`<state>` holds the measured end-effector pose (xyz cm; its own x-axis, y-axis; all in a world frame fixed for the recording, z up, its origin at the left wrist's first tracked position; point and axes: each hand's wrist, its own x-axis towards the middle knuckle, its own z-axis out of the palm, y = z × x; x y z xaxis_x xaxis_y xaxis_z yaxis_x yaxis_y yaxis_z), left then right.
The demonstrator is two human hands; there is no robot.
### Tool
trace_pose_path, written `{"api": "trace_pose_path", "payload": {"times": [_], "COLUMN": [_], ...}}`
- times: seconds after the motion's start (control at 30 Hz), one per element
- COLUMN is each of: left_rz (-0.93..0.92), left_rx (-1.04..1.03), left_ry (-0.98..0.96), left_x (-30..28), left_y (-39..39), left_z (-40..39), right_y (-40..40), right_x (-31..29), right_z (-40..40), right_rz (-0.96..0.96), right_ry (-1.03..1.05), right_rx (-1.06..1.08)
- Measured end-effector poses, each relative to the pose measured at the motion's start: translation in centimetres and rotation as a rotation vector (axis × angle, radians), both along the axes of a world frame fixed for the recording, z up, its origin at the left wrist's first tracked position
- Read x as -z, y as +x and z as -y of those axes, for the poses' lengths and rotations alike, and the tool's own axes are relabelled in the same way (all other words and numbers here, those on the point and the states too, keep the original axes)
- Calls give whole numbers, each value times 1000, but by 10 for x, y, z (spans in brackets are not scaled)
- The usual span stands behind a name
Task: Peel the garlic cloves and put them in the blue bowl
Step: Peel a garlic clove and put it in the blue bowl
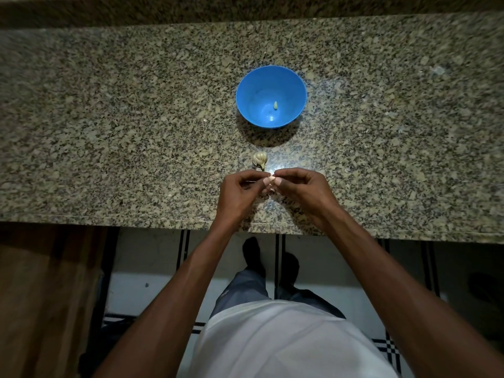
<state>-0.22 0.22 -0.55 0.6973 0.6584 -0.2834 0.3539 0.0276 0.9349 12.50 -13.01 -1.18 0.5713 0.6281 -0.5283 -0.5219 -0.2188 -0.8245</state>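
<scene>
A small pale garlic clove (271,179) is pinched between the fingertips of the left hand (240,193) and right hand (298,190), mostly hidden by them, so its skin is hard to judge. Just beyond lies the garlic bulb (260,159); farther back, the blue bowl (246,88) on the granite counter (109,118) holds one peeled clove (276,105).

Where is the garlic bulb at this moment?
In the head view, the garlic bulb lies on the granite counter near the middle, between the blue bowl beyond it and the two hands just in front of it.
</scene>
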Motion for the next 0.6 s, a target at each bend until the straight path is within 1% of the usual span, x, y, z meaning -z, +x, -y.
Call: {"api": "trace_pose_path", "payload": {"times": [0.07, 0.13, 0.4, 0.53, 0.6], "left_rz": [9, 9, -60, -86, -94], "left_rx": [-15, 4, 95, 103, 116], "left_ry": [-2, 47, 270, 268, 235], "left_x": [0, 0, 1, 2, 3], "left_y": [1, 2, 6, 6, 6], "left_z": [1, 4, 3, 0, -1], "right_y": [-3, -5, -8, -7, -7], "right_x": [1, 1, -2, -2, -1], "right_z": [1, 1, 1, 1, 0], "right_rz": [-51, -33, 224, 243, 291], "right_ry": [19, 22, -2, -22, -66], "right_rx": [5, -3, -62, -83, -85]}}
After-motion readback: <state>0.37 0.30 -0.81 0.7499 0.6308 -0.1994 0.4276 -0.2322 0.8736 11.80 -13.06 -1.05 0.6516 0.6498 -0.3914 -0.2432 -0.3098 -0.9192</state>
